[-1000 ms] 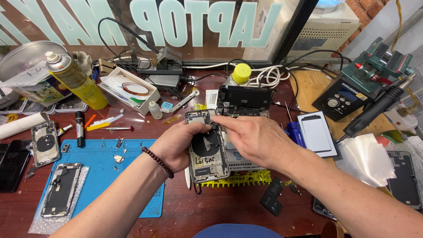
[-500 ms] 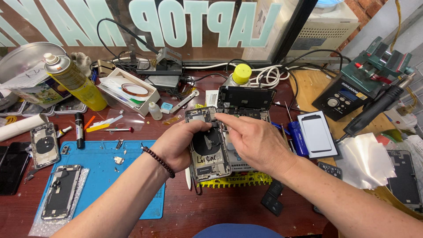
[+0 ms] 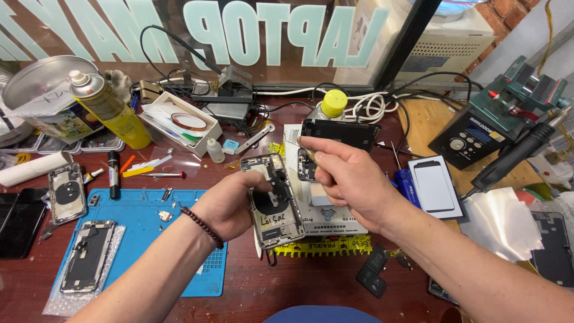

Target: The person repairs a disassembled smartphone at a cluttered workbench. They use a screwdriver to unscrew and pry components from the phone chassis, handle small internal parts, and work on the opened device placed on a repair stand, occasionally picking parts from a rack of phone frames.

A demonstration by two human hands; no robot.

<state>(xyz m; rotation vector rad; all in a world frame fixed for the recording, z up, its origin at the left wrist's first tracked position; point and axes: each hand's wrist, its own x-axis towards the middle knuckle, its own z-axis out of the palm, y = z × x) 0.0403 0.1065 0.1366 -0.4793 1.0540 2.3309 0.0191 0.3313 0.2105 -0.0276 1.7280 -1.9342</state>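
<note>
Figure: two hands over a repair counter (image 3: pixel 311 287), seen from above. Your left hand (image 3: pixel 230 206) grips an opened phone body (image 3: pixel 274 200), the fingers curled behind its left edge and the thumb laid across its inner face near the round dark coil. The phone body is lifted off the counter; its long axis runs away from you, with the far end tipped slightly left. Your right hand (image 3: pixel 350 179) is raised just to the right of that body, and its fingers (image 3: pixel 323 160) are pinched on a small dark part (image 3: pixel 306 166) together with a thin metal tool whose tip points up and left. A black screen panel (image 3: pixel 339 133) lies directly beyond these fingers, its long axis running crosswise; whether the hand also holds it cannot be told. The pinched part sits just right of the phone body's upper end, near it but apart, so the right hand is the nearer one to that end. The left forearm enters from lower left, wrist bent inward; the right forearm enters from lower right, wrist roughly level. Left of the left fingers lies a blue mat (image 3: pixel 143 233) bearing another opened phone (image 3: pixel 86 256).
</note>
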